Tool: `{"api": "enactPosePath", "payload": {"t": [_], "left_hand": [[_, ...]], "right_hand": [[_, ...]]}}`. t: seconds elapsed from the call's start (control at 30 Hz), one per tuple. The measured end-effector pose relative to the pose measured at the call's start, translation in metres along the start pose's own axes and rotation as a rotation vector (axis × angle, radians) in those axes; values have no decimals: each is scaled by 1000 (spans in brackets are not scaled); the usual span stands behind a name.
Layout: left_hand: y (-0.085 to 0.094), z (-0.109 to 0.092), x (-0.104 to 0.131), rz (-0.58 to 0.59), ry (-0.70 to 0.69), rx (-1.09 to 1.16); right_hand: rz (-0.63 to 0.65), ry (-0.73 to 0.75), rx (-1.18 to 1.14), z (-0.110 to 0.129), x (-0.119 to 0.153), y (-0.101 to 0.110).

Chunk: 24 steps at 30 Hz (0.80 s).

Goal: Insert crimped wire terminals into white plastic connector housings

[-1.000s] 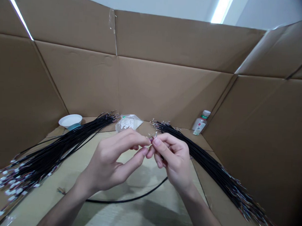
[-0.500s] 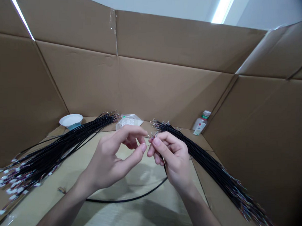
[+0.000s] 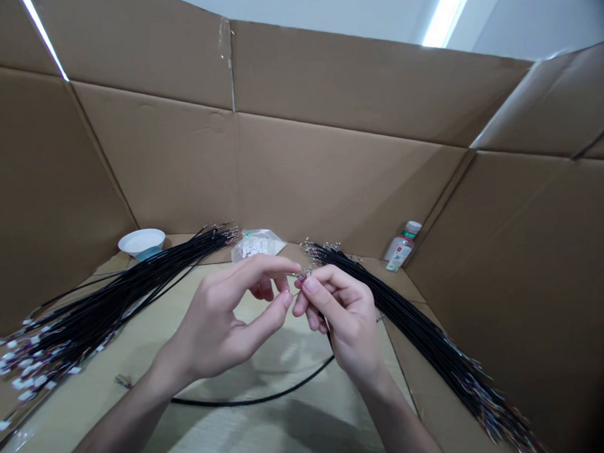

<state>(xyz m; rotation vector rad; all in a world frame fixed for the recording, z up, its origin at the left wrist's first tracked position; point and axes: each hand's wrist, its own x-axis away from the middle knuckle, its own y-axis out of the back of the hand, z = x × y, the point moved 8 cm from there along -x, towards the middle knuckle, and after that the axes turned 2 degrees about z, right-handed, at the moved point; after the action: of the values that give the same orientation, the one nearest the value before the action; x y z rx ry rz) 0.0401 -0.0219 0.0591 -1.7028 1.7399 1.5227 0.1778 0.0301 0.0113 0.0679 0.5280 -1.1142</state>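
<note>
My right hand (image 3: 346,308) is closed in a pinch on the end of a black cable (image 3: 254,403). Short, thin coloured wires (image 3: 304,277) fan out from that end, above the thumb and index finger. The cable drops behind the hand and curves left along the table to a frayed far end (image 3: 124,381) with coloured wires. My left hand (image 3: 228,310) is just left of the wires, thumb and index finger apart, its index fingertip at the wire ends. One fine wire runs near the left thumb tip; whether it is held is unclear.
A bundle of black cables with white connectors (image 3: 30,368) lies at left, another black cable bundle (image 3: 418,318) at right. Behind are a white bowl (image 3: 142,239), a plastic bag of white pieces (image 3: 258,243) and a bottle (image 3: 404,246). Cardboard walls (image 3: 334,181) surround the table.
My left index finger has straightened slightly and moved right to the wire ends. The right hand has shifted a little; the cable lies nearly as before.
</note>
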Motion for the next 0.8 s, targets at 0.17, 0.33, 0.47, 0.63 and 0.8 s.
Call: {"api": "enactPosePath", "payload": {"t": [0.17, 0.33, 0.47, 0.63, 0.8], "left_hand": [[1, -8, 0, -30, -122, -67], [2, -12, 0, -29, -170, -78], [3, -15, 2, -6, -210, -176], [1, -17, 2, 14, -261, -311], [2, -12, -2, 9, -157, -131]], "right_hand": [[-10, -9, -14, -2, -1, 0], [-11, -21, -60, 0, -3, -1], [-3, -49, -82, 0, -4, -3], [4, -59, -93, -4, -5, -3], [-58, -31, -35, -8, -4, 5]]}}
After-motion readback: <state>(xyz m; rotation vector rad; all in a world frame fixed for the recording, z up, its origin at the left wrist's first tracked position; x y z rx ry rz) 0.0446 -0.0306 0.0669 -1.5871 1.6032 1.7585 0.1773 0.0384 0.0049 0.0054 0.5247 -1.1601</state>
